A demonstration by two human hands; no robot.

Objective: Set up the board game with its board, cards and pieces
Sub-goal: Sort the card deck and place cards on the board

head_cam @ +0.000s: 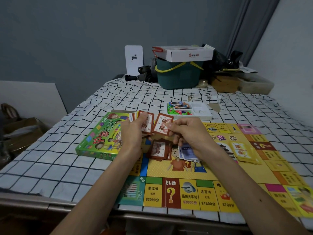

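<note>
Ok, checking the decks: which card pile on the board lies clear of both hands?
The yellow pile at right; brown pile and blue pile lie by the hands.

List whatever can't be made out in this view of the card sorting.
All in the head view:
fan of cards: mostly covered by the left hand and the front card; count unreadable.
blue cards: partly under the right hand, which pinches a brown card.
board: right corner cut by the frame edge.
pieces in the tray: too small to identify.
</note>
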